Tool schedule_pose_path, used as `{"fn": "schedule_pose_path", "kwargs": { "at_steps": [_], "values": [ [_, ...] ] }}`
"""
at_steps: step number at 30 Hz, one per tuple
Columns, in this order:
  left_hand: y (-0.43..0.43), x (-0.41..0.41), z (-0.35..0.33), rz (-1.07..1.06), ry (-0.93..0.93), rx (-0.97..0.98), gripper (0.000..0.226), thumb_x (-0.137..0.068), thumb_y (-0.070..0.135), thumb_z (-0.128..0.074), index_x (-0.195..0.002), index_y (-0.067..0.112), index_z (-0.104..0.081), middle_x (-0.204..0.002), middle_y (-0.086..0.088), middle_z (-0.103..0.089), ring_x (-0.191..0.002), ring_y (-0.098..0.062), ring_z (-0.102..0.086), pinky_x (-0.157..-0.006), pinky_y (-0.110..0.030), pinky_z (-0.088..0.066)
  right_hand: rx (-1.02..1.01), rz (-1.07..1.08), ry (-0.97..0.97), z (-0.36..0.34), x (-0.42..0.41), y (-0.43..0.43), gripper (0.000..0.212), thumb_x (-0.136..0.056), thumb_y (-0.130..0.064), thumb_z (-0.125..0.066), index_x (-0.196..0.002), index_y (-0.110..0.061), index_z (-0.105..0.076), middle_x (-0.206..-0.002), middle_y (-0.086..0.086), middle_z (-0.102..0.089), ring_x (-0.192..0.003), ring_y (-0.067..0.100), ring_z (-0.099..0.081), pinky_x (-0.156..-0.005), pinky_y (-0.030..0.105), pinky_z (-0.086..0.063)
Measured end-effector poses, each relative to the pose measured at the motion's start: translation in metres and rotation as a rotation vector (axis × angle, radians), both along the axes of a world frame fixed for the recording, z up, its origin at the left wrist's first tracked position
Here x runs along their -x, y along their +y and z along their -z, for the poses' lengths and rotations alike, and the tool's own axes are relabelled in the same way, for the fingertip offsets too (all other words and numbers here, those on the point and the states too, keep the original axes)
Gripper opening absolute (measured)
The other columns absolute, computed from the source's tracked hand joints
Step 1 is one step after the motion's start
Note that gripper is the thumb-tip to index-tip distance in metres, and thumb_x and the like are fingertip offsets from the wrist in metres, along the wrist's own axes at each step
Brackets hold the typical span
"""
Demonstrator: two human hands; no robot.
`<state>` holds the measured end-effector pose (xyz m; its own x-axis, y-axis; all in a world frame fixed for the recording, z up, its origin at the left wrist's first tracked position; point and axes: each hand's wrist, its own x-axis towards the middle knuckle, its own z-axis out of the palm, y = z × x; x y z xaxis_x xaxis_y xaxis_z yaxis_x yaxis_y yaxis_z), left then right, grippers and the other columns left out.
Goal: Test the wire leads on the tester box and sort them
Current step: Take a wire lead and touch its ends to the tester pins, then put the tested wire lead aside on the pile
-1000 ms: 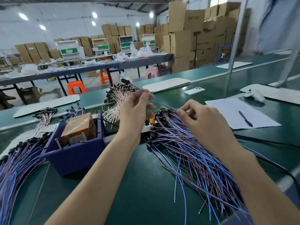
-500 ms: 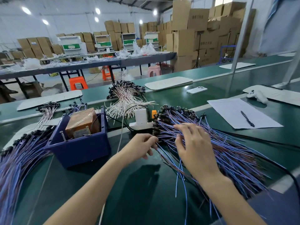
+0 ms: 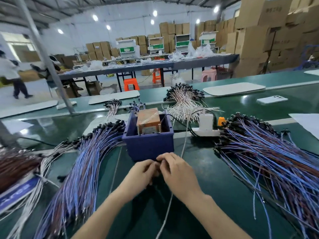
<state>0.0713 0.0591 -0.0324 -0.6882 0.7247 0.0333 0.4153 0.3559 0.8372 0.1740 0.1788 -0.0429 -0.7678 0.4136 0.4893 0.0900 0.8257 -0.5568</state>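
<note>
My left hand [image 3: 143,171] and my right hand [image 3: 177,173] meet just in front of the blue tester box [image 3: 148,145]. Their fingertips pinch a small dark end of a wire lead [image 3: 158,163] between them; the rest of that lead is hidden under the hands. Inside the box stands a brown taped unit [image 3: 148,120] with metal pins. A big pile of blue and brown leads [image 3: 267,152] fans out on the right. Another such pile [image 3: 82,161] lies on the left.
A white power strip with a plug [image 3: 206,125] sits right of the box, and a thin white cable [image 3: 170,200] runs from it under my hands. White leads [image 3: 184,104] lie behind. A phone [image 3: 271,100], paper [image 3: 307,121] and a slanted pole [image 3: 43,54] are nearby.
Both hands left the right pile and came together in front of the blue box. The view swung left, so the box is now in the middle.
</note>
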Motion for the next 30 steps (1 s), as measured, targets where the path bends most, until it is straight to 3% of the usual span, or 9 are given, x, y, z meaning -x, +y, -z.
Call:
{"fn": "schedule_pose_path", "kwargs": {
  "at_steps": [6,11,13,15,19,21,23,25,30],
  "values": [
    [-0.022,0.001,0.018,-0.341,-0.122,-0.411,0.028,-0.106,0.016,-0.046,-0.094,0.015,-0.071,-0.067,0.001,-0.065,-0.052,-0.009,-0.054,-0.045,-0.023,-0.043,0.058,-0.095,-0.085,0.021,0.024,-0.003,0.021,-0.102,-0.023,-0.050,-0.113,-0.029,-0.067,-0.109,-0.014,-0.069,-0.103,0.008,-0.060,-0.089,0.028,-0.049],
    [-0.022,0.006,0.020,-0.360,-0.156,-0.435,0.028,-0.106,0.018,-0.046,-0.095,0.015,-0.071,-0.070,0.000,-0.065,-0.055,-0.009,-0.057,-0.048,-0.024,-0.046,0.122,-0.108,-0.136,0.026,0.027,0.001,0.020,-0.099,-0.020,-0.053,-0.106,-0.030,-0.069,-0.100,-0.020,-0.066,-0.099,0.004,-0.057,-0.084,0.019,-0.042],
    [-0.023,0.004,0.021,-0.372,-0.087,-0.437,0.027,-0.106,0.021,-0.046,-0.094,0.020,-0.070,-0.072,0.003,-0.067,-0.058,-0.009,-0.059,-0.052,-0.025,-0.049,0.208,-0.105,-0.128,0.026,0.026,0.002,0.021,-0.099,-0.021,-0.053,-0.103,-0.034,-0.069,-0.093,-0.025,-0.063,-0.095,0.000,-0.058,-0.081,0.014,-0.041],
    [-0.028,0.006,0.019,-0.485,0.120,-0.441,0.026,-0.106,0.025,-0.046,-0.094,0.028,-0.069,-0.078,0.010,-0.068,-0.061,-0.007,-0.060,-0.059,-0.020,-0.048,0.336,-0.100,-0.109,0.024,0.024,0.004,0.023,-0.100,-0.023,-0.051,-0.099,-0.038,-0.068,-0.087,-0.023,-0.066,-0.086,-0.002,-0.061,-0.073,0.011,-0.043],
    [-0.050,0.027,0.001,-0.706,0.295,-0.505,0.024,-0.106,0.025,-0.044,-0.093,0.032,-0.062,-0.075,0.004,-0.064,-0.056,-0.007,-0.052,-0.049,-0.018,-0.039,0.570,-0.094,-0.032,0.021,0.019,0.007,0.028,-0.101,-0.026,-0.048,-0.096,-0.046,-0.067,-0.088,-0.020,-0.070,-0.059,0.012,-0.056,-0.052,0.019,-0.045],
    [-0.059,0.048,-0.009,-0.738,0.396,-0.377,0.020,-0.103,0.019,-0.046,-0.098,0.026,-0.064,-0.086,0.002,-0.067,-0.069,-0.009,-0.057,-0.063,-0.024,-0.045,0.630,-0.084,-0.005,0.019,0.019,0.010,0.031,-0.101,-0.025,-0.048,-0.096,-0.049,-0.067,-0.087,-0.018,-0.071,-0.070,0.020,-0.061,-0.059,0.023,-0.050],
    [-0.065,0.075,-0.019,-0.759,0.489,-0.209,0.020,-0.100,0.013,-0.049,-0.107,0.014,-0.068,-0.099,-0.007,-0.069,-0.090,-0.024,-0.061,-0.083,-0.041,-0.049,0.681,-0.079,0.023,0.018,0.020,0.012,0.034,-0.101,-0.023,-0.049,-0.096,-0.051,-0.066,-0.088,-0.016,-0.071,-0.075,0.010,-0.064,-0.063,0.018,-0.050],
    [-0.068,0.104,-0.028,-0.745,0.538,-0.054,0.024,-0.100,0.011,-0.048,-0.113,0.006,-0.068,-0.109,-0.015,-0.068,-0.103,-0.033,-0.059,-0.096,-0.048,-0.047,0.721,-0.077,0.048,0.017,0.021,0.012,0.036,-0.101,-0.021,-0.049,-0.095,-0.052,-0.067,-0.088,-0.015,-0.072,-0.077,0.001,-0.065,-0.065,0.013,-0.048],
    [-0.069,0.154,-0.029,-0.661,0.527,0.377,0.032,-0.104,0.024,-0.046,-0.123,0.003,-0.063,-0.122,-0.023,-0.061,-0.113,-0.039,-0.055,-0.097,-0.046,-0.044,0.762,-0.086,0.062,0.017,0.021,0.014,0.037,-0.101,-0.020,-0.049,-0.094,-0.051,-0.067,-0.088,-0.015,-0.072,-0.075,0.001,-0.065,-0.066,0.015,-0.047]
  ]
}}
